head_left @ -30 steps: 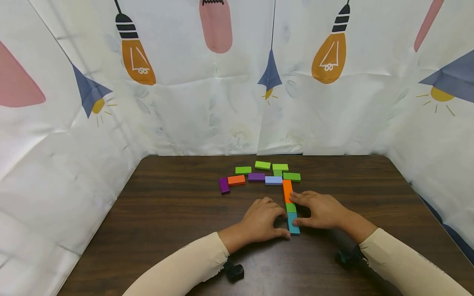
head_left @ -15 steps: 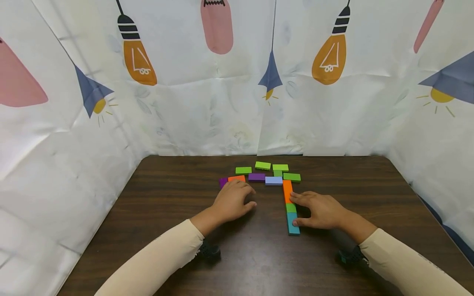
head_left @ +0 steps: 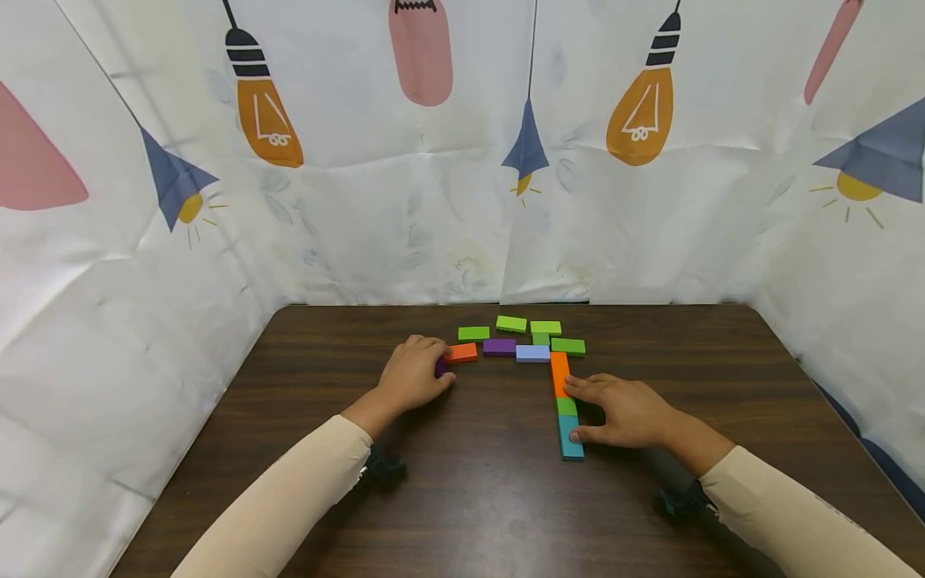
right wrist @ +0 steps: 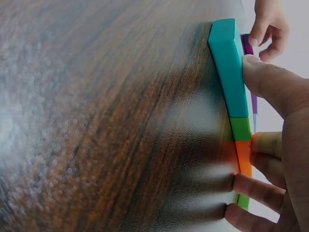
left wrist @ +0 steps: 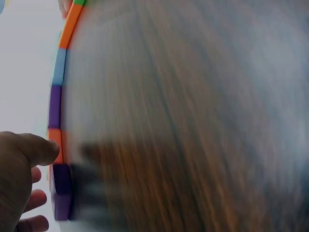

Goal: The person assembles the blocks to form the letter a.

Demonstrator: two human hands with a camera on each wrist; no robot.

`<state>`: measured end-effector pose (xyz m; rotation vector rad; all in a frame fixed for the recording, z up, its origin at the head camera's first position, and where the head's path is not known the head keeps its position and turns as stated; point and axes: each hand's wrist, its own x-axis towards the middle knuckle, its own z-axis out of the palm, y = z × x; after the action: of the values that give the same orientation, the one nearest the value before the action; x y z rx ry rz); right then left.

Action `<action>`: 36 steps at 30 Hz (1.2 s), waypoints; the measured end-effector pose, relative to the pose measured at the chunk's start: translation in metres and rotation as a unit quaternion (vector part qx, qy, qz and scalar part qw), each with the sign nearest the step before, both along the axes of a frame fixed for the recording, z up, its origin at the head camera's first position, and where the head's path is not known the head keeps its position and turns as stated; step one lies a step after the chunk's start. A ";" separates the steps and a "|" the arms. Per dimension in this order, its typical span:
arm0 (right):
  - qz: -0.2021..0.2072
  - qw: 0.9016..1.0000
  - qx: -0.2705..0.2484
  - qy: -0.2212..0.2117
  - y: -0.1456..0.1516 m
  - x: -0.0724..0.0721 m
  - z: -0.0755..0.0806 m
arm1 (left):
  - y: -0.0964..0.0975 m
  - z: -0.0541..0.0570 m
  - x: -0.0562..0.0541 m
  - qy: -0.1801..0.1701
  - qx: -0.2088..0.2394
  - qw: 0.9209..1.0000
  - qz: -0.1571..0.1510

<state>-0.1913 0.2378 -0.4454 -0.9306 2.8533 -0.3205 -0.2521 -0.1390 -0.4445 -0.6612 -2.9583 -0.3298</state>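
Observation:
My left hand (head_left: 410, 372) hovers at the far-left purple block (head_left: 441, 368), covering most of it in the head view. In the left wrist view, its thumb overlaps the orange-red block (left wrist: 57, 151), and its fingers are spread beside the dark purple block (left wrist: 62, 193). A column runs toward me on the right: an orange block (head_left: 560, 369), a small green block (head_left: 567, 406) and a teal block (head_left: 570, 447). My right hand (head_left: 623, 411) rests at this column, thumb on the teal block and fingertips on the orange one.
Another purple block (head_left: 499, 347) and a light blue block (head_left: 532, 354) line up between the orange-red block and the column. Behind them lie several green blocks (head_left: 511, 323). A printed white cloth (head_left: 361, 233) hangs at the back edge of the brown table (head_left: 491, 498).
My left hand has left the column's near end and moved left and away from me to the far-left purple block. My right hand has stayed at the column.

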 end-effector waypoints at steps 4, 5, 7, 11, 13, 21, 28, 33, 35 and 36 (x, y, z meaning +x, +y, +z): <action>0.000 1.000 0.003 0.002 0.000 0.000 -0.001 | -0.008 -0.003 -0.004 -0.009 0.005 1.000 0.004; -0.001 1.000 0.003 0.002 0.000 0.000 -0.001 | -0.010 -0.004 -0.005 -0.012 0.005 1.000 0.004; -0.001 1.000 0.002 0.004 0.000 0.000 -0.002 | -0.013 -0.005 -0.007 -0.016 0.004 1.000 0.004; 0.000 1.000 -0.001 0.004 0.000 0.000 -0.002 | -0.019 -0.007 -0.008 -0.026 0.000 1.000 0.000; 0.001 1.000 -0.001 0.005 0.000 0.000 -0.002 | -0.022 -0.006 -0.008 -0.028 -0.003 1.000 -0.002; 0.000 1.000 0.001 0.007 0.001 0.000 -0.003 | -0.034 -0.006 -0.007 -0.018 -0.013 0.999 -0.030; 0.004 1.000 -0.002 0.007 0.001 0.000 -0.002 | -0.039 -0.005 -0.007 -0.023 -0.007 0.998 -0.059; 0.005 1.000 -0.005 0.008 0.001 0.000 -0.002 | -0.037 -0.005 -0.003 -0.025 -0.008 0.996 -0.081; 0.006 1.000 -0.005 0.008 0.002 -0.001 -0.003 | -0.034 -0.006 0.000 -0.025 0.000 0.996 -0.088; 0.005 1.000 -0.005 0.009 0.002 -0.001 -0.003 | -0.031 -0.006 0.001 -0.026 0.005 0.996 -0.090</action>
<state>-0.1921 0.2395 -0.4484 -0.9551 2.8636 -0.3286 -0.2507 -0.1704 -0.4505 -0.9347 -2.9486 -0.3804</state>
